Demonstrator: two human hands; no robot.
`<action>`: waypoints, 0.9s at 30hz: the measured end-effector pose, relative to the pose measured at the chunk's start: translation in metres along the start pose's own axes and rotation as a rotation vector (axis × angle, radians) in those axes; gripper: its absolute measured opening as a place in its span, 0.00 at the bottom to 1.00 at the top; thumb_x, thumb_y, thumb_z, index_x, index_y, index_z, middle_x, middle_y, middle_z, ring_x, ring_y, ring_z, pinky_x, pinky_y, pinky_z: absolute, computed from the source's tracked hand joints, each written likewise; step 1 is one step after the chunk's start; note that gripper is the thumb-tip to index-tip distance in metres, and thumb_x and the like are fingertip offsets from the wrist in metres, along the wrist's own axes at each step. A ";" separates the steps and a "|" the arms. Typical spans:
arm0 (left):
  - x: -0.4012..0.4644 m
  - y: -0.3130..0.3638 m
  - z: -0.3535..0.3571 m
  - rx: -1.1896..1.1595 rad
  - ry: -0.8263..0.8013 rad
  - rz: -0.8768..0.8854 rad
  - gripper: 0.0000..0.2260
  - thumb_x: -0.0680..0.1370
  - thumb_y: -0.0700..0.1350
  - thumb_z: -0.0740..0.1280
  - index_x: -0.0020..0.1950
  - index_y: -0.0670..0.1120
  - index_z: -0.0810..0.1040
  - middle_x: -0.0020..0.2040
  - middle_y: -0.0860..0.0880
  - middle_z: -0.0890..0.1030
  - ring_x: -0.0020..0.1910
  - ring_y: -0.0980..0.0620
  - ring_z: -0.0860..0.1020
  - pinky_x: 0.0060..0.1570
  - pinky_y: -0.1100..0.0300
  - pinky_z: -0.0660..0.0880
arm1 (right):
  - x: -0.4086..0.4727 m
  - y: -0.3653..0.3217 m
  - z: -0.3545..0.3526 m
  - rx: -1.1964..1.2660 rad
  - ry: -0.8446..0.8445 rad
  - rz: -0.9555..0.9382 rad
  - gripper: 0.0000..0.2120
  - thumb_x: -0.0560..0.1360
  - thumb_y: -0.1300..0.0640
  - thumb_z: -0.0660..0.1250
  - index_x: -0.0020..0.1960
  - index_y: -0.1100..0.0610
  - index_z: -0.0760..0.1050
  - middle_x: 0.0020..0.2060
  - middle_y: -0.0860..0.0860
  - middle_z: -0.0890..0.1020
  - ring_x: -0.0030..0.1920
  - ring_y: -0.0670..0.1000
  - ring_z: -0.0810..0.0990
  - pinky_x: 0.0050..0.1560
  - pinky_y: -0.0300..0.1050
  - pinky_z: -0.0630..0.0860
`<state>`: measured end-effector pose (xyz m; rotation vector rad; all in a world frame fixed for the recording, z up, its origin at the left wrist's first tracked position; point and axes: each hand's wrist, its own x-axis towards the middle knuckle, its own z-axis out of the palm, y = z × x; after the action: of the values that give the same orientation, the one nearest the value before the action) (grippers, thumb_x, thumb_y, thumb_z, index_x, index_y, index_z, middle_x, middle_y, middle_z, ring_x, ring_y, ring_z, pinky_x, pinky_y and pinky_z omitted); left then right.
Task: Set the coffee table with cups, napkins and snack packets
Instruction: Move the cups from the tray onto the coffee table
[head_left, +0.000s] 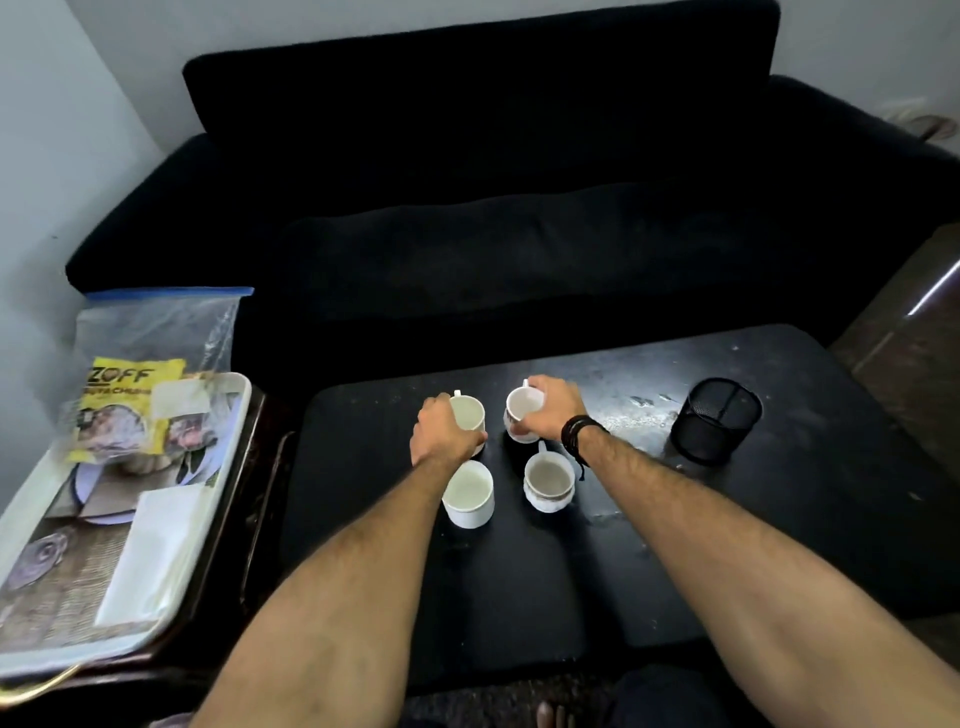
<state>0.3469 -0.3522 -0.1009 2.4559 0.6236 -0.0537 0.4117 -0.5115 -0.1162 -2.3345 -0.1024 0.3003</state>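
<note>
— Cups: four white ones on the black coffee table (779, 519), in a two-by-two cluster.

— Hands?

— Left hand (439, 431) curls round the far left cup (469, 412); right hand (553, 408) grips the far right cup (522, 410), tilted. Near left cup (468, 493) and near right cup (548, 480) stand free.

— Napkins, snacks?

— White napkin (150, 556) and yellow snack packet (124, 405) lie on the tray (236, 415), left of the table.

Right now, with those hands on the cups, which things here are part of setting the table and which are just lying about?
Part of the job:
- four cups: far left, far right, near left, near right
- napkins on the tray
- yellow snack packet in a clear bag
- left hand, right hand

Lying about:
- black mesh holder
- black sofa
</note>
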 end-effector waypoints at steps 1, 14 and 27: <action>0.000 0.000 0.003 -0.003 0.006 -0.003 0.27 0.65 0.49 0.78 0.60 0.43 0.74 0.58 0.45 0.76 0.56 0.41 0.78 0.52 0.50 0.76 | 0.001 0.002 0.002 0.008 0.002 0.000 0.23 0.59 0.53 0.79 0.52 0.53 0.79 0.45 0.50 0.82 0.48 0.52 0.80 0.45 0.40 0.74; 0.007 -0.010 0.009 -0.022 -0.066 0.023 0.49 0.64 0.59 0.78 0.77 0.45 0.56 0.71 0.44 0.67 0.69 0.43 0.68 0.63 0.48 0.71 | -0.001 -0.001 0.002 -0.133 0.025 0.023 0.46 0.57 0.47 0.80 0.71 0.52 0.66 0.65 0.52 0.73 0.68 0.56 0.67 0.65 0.51 0.68; -0.047 -0.128 -0.095 0.100 0.290 0.033 0.26 0.82 0.56 0.56 0.75 0.42 0.62 0.74 0.42 0.64 0.73 0.43 0.64 0.71 0.49 0.63 | -0.034 -0.123 0.044 -0.057 0.005 -0.396 0.27 0.66 0.47 0.76 0.63 0.49 0.74 0.63 0.51 0.74 0.68 0.54 0.67 0.67 0.50 0.65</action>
<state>0.2382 -0.2279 -0.0845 2.5928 0.7184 0.2954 0.3701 -0.4002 -0.0523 -2.3070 -0.5686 0.0943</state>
